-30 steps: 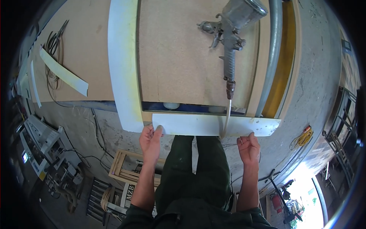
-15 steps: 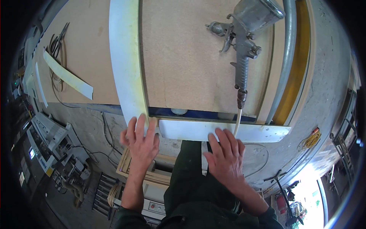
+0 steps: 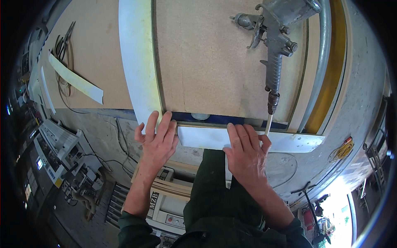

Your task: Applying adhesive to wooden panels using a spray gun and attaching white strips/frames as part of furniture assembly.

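Observation:
A short white strip (image 3: 202, 137) lies crosswise along the near edge of the bench. My right hand (image 3: 248, 155) rests flat on it, fingers stretched toward its far edge and thumb by its near edge. My left hand (image 3: 158, 140) is open at the corner where the short strip's left end meets a long, yellow-stained white strip (image 3: 138, 53). Its fingertips touch that corner, and its thumb side is beside the short strip's end. Beyond my right hand lies a grey metal spray gun (image 3: 273, 62) with a cup, its pale hose (image 3: 269, 124) running over the short strip.
A brown board (image 3: 194, 62) covers the bench. Scissors (image 3: 65, 43) and a curved offcut strip (image 3: 76, 78) lie at left. A grey pipe (image 3: 320, 74) and a yellow strip (image 3: 333, 78) run along the right. A coiled yellow cord (image 3: 344, 149) is on the floor at right.
My right hand has moved up and its fingers now reach across the short strip to its far edge. My left hand has shifted slightly right and up at the corner.

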`<state>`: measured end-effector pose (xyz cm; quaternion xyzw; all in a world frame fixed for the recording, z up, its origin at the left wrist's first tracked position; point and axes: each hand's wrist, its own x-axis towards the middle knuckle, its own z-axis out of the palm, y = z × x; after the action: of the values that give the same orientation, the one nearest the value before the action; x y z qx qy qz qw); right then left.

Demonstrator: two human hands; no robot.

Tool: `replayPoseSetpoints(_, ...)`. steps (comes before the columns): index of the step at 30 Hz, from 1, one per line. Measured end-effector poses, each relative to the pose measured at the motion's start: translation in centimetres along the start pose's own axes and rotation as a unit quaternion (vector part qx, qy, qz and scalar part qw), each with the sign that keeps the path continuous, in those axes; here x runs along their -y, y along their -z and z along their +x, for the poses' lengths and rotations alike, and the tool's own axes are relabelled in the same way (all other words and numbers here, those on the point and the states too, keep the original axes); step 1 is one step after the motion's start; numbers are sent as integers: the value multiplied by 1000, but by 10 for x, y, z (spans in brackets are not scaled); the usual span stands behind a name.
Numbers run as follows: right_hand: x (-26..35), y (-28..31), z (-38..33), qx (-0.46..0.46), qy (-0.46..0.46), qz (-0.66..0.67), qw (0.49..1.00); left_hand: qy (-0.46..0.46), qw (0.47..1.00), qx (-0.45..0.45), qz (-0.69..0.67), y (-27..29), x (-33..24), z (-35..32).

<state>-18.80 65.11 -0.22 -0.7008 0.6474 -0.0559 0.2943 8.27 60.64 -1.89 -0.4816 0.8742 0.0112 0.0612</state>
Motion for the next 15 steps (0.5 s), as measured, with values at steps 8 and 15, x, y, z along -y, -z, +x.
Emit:
replayPoseSetpoints(8,1,-6,1,-14,7,19,1000,24,996,-5,-82,-5,8,2)
replayPoseSetpoints(15,0,-4,-1,-3,6,21,1000,10,992,13,-123,0,11,14)
